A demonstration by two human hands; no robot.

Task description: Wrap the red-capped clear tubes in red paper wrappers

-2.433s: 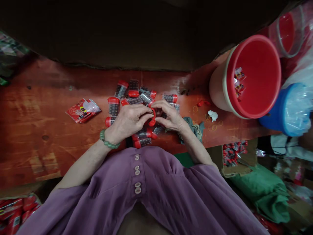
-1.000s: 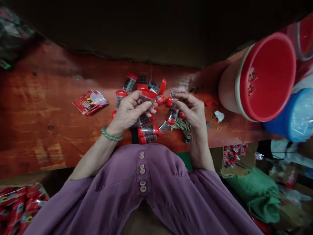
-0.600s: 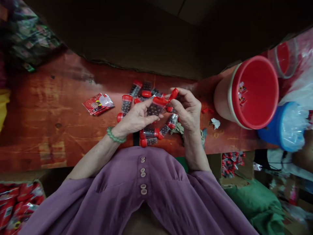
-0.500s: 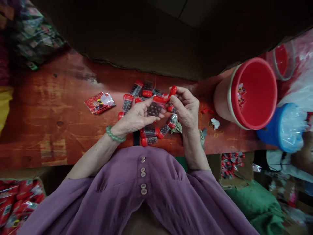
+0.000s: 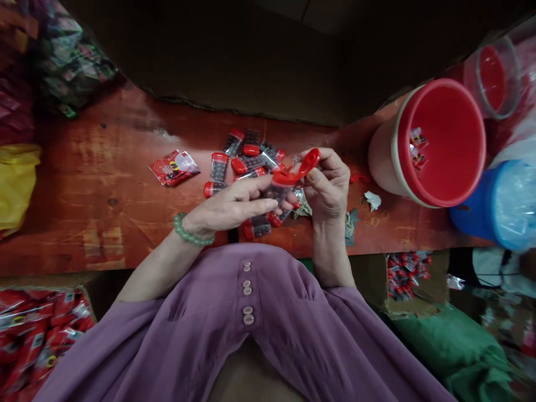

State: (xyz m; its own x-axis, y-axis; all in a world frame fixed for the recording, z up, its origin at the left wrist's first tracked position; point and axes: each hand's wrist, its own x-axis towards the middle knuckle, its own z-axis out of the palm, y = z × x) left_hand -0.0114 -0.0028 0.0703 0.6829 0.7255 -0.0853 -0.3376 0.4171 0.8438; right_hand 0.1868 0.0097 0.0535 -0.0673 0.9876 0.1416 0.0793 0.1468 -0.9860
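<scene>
My left hand (image 5: pixel 234 206), a green bead bracelet on its wrist, is closed around a small clear bottle (image 5: pixel 278 192) with dark round balls inside. The bottle leans to the right, and its red flip lid (image 5: pixel 310 161) stands raised from the neck. Thumb and fingers of my right hand (image 5: pixel 329 184) pinch that lid at its edge. Behind and below the hands lie several similar red-capped bottles (image 5: pixel 219 166) in a loose heap, some partly covered by my left hand.
Printed red cards (image 5: pixel 173 167) lie left on the orange table (image 5: pixel 84 184). At right stand a pink bucket with a red tray (image 5: pixel 452 145) and a blue tub (image 5: pixel 473 209). A cardboard box (image 5: pixel 234 61) borders the back. Rubber bands (image 5: pixel 371 221) and a white scrap (image 5: pixel 372 200) lie beside my right hand.
The red lid is now seen swung wider, with its hollow underside showing. Both hands and the bottle have shifted slightly right, and the bottle is more tilted. The view has moved a little.
</scene>
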